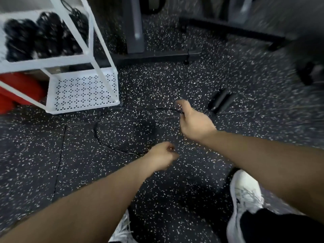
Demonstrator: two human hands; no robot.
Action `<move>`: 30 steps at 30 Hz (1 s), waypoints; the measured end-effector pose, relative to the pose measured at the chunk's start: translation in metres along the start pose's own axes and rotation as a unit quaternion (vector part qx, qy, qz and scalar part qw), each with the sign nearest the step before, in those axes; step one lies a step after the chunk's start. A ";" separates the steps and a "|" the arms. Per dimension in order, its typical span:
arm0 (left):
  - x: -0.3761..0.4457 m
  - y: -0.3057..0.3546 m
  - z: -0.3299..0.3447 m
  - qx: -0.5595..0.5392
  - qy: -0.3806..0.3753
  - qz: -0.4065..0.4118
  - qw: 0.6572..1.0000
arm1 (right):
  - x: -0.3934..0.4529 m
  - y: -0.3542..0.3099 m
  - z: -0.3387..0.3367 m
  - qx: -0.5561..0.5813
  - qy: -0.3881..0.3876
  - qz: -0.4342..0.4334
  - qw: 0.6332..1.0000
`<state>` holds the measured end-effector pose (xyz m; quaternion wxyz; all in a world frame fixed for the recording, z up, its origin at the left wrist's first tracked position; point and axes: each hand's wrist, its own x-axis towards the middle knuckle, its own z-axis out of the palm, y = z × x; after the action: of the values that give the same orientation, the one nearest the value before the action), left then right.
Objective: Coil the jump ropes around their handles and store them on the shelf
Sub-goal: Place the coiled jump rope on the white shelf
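Head view: uncoiled jump rope point(105, 135) is pinched by right hand point(194, 120) and left hand point(163, 156) (blurred); coiled ropes point(42, 35) are stored on shelf point(82, 92), ten o'clock.

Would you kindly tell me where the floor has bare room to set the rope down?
Bare floor lies left of the rope loop, below the white shelf. It is crowded around the right hand, near the black handles, and behind, by the machine base.
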<state>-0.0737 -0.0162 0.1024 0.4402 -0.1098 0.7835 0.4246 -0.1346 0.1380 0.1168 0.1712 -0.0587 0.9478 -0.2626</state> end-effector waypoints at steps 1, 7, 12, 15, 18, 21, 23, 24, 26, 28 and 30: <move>-0.009 0.008 0.004 -0.004 0.004 0.007 1.000 | -0.008 -0.011 -0.014 0.007 0.010 0.004 1.000; -0.078 0.052 0.028 -0.014 0.035 0.073 0.997 | -0.065 -0.068 -0.092 0.085 0.050 0.043 0.994; -0.143 0.074 0.047 0.002 0.030 0.090 0.995 | -0.119 -0.103 -0.138 0.215 0.064 0.047 0.973; -0.173 0.071 0.058 0.074 0.057 0.114 0.989 | -0.149 -0.122 -0.156 0.278 0.087 0.039 0.956; -0.197 0.063 0.064 0.039 0.183 0.143 0.972 | -0.176 -0.138 -0.170 0.340 0.106 0.044 0.934; -0.228 0.057 0.071 -0.003 0.164 0.117 0.980 | -0.203 -0.156 -0.177 0.402 0.122 0.054 0.906; -0.252 0.051 0.077 0.042 0.104 0.106 0.988 | -0.222 -0.168 -0.178 0.452 0.119 0.066 0.882; -0.264 0.049 0.080 0.069 0.089 0.111 0.987 | -0.231 -0.173 -0.179 0.473 0.114 0.073 0.870; -0.282 0.042 0.087 0.102 0.084 0.115 0.985 | -0.246 -0.178 -0.180 0.503 0.106 0.081 0.854; -0.301 0.038 0.093 0.100 0.089 0.120 0.984 | -0.259 -0.180 -0.182 0.536 0.099 0.078 0.835; -0.320 0.037 0.096 0.080 0.104 0.122 0.984 | -0.273 -0.180 -0.183 0.542 0.080 0.083 0.832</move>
<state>0.1517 0.0152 0.3503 0.3087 -0.0215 0.8638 0.3975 0.0594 0.1270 0.4374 0.1201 0.1434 0.6652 -0.7229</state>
